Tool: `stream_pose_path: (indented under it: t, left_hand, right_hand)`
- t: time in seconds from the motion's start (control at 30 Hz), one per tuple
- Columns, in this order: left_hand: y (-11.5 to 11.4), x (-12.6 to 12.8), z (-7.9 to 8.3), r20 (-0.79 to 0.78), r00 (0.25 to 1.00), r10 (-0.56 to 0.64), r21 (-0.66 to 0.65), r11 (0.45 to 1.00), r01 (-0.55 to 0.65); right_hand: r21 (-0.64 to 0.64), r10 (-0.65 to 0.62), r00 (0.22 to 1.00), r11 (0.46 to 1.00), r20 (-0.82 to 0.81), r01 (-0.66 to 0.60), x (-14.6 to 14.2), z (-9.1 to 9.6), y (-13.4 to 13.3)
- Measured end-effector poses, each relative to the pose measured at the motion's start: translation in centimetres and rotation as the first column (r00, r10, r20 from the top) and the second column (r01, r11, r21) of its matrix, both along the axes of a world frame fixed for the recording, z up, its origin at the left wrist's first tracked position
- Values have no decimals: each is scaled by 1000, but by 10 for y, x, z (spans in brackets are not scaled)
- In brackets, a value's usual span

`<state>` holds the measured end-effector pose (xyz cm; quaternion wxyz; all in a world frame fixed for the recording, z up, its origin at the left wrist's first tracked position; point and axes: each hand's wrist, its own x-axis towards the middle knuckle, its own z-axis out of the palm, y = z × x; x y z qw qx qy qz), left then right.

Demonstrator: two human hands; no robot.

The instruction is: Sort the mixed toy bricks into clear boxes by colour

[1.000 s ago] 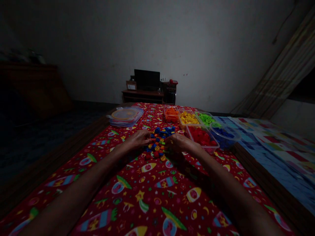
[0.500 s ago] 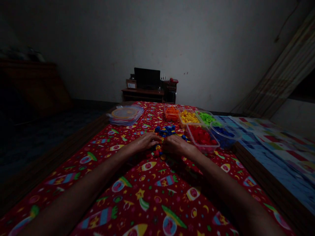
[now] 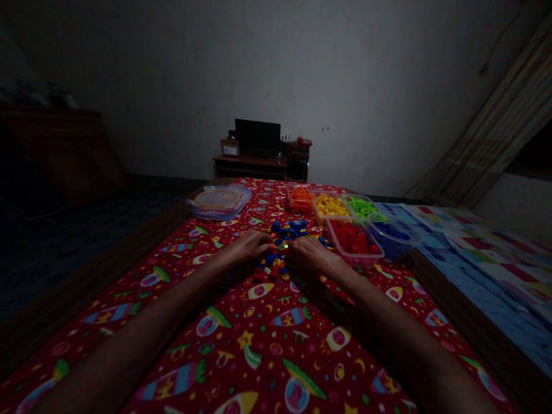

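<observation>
A heap of small plastic pieces point(image 3: 282, 244), mostly blue with some red, orange and yellow, lies on the red rocket-print cloth point(image 3: 259, 333). My left hand point(image 3: 248, 246) rests palm down at the heap's left side, fingers curled onto the pieces. My right hand point(image 3: 308, 253) lies at the heap's right side, fingers bent over the pieces. Both hands touch the heap; the dim light hides what, if anything, the fingers pinch.
Clear tubs stand at the far right: orange pieces point(image 3: 301, 199), yellow pieces point(image 3: 331, 206), green pieces point(image 3: 362, 208), red pieces point(image 3: 354, 238), blue pieces point(image 3: 393, 238). Stacked lids point(image 3: 219, 201) lie at the far left. A patterned mat point(image 3: 483, 253) lies to the right, a low desk with a monitor point(image 3: 259, 152) behind.
My hands drew together around the heap, bunching the pieces closer; over the last half second they eased slightly apart, and more pieces show between them.
</observation>
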<state>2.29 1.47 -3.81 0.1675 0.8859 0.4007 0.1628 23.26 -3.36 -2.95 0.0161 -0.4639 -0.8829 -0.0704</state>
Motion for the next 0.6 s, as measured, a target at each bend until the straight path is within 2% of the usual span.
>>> stream_pose_path:
  t: [0.07, 0.13, 0.2, 0.27, 0.4, 0.5, 0.6]
  left_hand:
    - [1, 0, 0, 78, 996, 34, -60, 998, -29]
    - [3, 0, 0, 189, 976, 108, -205, 976, -69]
    - [2, -1, 0, 299, 935, 192, -380, 923, -68]
    - [0, -2, 3, 394, 889, 233, -490, 871, -11]
    - [-8, -1, 11, 515, 830, 213, -551, 824, 130]
    - [-12, 6, 11, 539, 807, 240, -585, 796, 154]
    - [-12, 16, 5, 557, 792, 249, -581, 798, 158]
  right_hand:
    - [9, 19, 997, 1000, -77, -19, 4, -1, 3]
    - [-29, 11, 985, 999, -170, -16, 7, -1, 6]
    - [-78, -21, 956, 997, -292, -2, 9, 0, 10]
    - [-102, -54, 903, 995, -426, 11, 9, 0, 14]
    - [-190, -116, 786, 982, -607, -1, 2, 0, 19]
    - [-297, -196, 688, 954, -699, -29, -8, -1, 19]
    - [-396, -266, 625, 915, -733, -75, -15, -5, 17]
